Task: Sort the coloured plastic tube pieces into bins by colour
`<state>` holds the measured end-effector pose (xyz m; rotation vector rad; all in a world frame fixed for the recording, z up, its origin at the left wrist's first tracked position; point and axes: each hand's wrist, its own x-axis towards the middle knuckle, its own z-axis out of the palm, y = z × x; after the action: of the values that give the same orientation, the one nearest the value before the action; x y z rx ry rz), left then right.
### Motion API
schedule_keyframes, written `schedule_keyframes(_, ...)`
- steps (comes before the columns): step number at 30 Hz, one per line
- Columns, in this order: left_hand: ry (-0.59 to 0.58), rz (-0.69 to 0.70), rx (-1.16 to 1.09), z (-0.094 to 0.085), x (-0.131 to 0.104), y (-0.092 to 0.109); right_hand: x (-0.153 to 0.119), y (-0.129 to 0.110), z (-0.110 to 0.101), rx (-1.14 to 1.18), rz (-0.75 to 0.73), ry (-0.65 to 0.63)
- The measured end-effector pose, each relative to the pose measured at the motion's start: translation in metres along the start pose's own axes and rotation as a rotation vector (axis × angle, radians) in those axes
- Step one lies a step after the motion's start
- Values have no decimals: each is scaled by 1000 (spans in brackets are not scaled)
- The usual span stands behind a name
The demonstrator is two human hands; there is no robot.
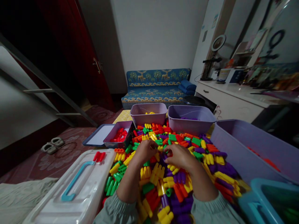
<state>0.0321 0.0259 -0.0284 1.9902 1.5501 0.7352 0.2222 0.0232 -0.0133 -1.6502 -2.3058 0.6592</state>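
A thick heap of plastic building blocks (157,174) in yellow, red, green, purple and orange spreads below both hands. My left hand (146,151) is over the middle of the heap, its fingers bent inward and closed; what they hold, if anything, is hidden. Close to its right, my right hand (179,156) has curved fingers, with a gap between finger and thumb and no block visible in it. Yellow and purple blocks lie between and below the hands, which are apart from each other.
Behind the heap stand a purple bin with yellow blocks (149,119) and another with purple blocks (190,124). A bin with red-orange pieces (233,149) and a blue container (263,189) flank the right. Left are a smaller box with red blocks (112,140) and a white lid (86,186).
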Motion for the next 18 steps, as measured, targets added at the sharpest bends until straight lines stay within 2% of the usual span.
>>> schedule_keyframes(5, -189, 42, -111, 5, -2, 1, 4, -10, 11, -96, -8, -11)
schedule_keyframes(9, -142, 41, -179, 10, -1, 5, 9, -8, 15, -60, -4, 25)
schedule_keyframes(14, -202, 127, -189, 11, -2, 5, 6, -11, 13, -100, -35, -5)
schedule_keyframes(18, -160, 139, -168, 14, -2, 4, 3, -15, 14, -166, -17, 10)
